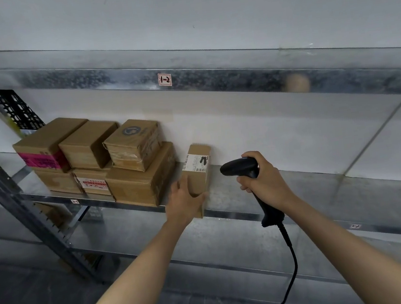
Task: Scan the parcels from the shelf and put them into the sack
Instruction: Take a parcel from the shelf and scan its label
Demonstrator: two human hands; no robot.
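1. On the left end of the shelf, a pile of brown parcels sits against the wall. I count about six, and none looks scanned yet.
2. Just right of the pile, near the front edge, the left hand grips one small parcel. Its white label faces right.
3. Next to it, the right hand is wrapped tight round a black scanner. The scanner's nose points at that label.
4. No sack shows, so I cannot tell how many parcels are already packed. Most of the job looks left to do.
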